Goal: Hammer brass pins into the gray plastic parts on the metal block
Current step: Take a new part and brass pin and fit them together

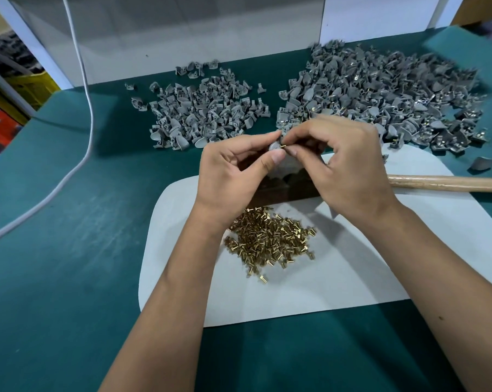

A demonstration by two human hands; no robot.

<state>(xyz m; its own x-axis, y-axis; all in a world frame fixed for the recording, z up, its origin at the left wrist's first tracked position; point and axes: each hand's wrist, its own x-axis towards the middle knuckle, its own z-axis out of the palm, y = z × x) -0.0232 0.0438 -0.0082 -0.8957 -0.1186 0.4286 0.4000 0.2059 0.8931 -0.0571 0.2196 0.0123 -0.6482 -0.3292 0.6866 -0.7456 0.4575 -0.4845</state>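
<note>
The left hand [233,171] holds one gray plastic part [274,145] up between thumb and fingertips, and the right hand [341,165] pinches a brass pin [282,146] at the part, the two grips touching at that point. Lifting the piece off the counter [69,250] likely lets the person see the hole and start the pin by hand, so it stands on its own once struck. Directly beneath the grips lies the dark metal block [284,190], mostly hidden by the hands, on a white mat [338,278]. The loose brass pins [270,239] are heaped on the mat just nearer the person than the grips, within a short reach of the right hand. The hammer's wooden handle [448,183] lies to the right of the right grip, untouched, ready to be picked up. Beyond the grips sit two heaps of gray parts: a smaller left heap [202,114] and a larger right heap [380,100], some of whose parts show brass, so probably finished ones.
</note>
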